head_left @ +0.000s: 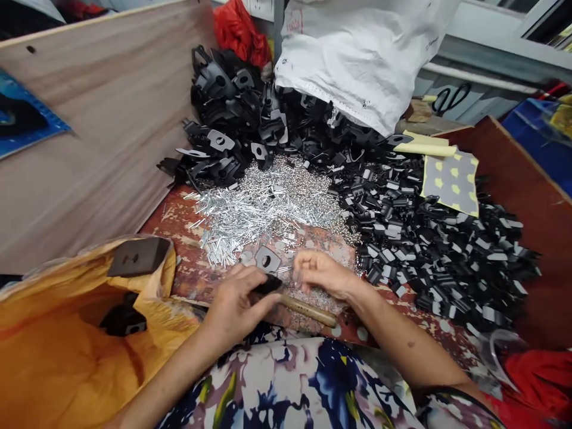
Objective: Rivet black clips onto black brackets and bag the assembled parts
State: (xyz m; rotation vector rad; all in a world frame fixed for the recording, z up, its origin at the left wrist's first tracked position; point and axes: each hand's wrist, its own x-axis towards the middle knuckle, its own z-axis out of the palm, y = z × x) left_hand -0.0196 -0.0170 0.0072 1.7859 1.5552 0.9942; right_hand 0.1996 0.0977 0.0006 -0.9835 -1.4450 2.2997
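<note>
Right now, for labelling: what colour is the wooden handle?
The wooden handle is light brown, shown in the head view.

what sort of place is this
Probably a small assembly workshop: loose heaps of shiny thin metal pins and small black plastic-looking parts cover much of a worn red wooden table.

2 bare hands point(239, 304); floral garment point(286, 381), white, navy; matching right sleeve point(451, 411).

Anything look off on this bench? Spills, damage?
Yes, mildly. The red tabletop is scuffed, its paint worn away in pale patches. The metal pins lie loose in a heap, with strays around the edges; that looks spilled, but may be deliberate. Nothing looks clearly broken.
</note>
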